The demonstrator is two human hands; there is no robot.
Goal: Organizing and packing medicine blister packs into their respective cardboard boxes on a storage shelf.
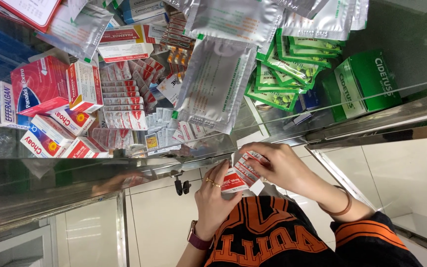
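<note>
A black and orange shirt [268, 237] is closest to the camera; just above it the left hand [215, 198] and the right hand [277, 165] both hold one small red and white box [240, 175] between them, fingers wrapped around it; the box sits just below the edge of the glass table [100, 173]; under the glass lie silver packets [216, 84], green boxes [362, 84] and red boxes [40, 89].
</note>
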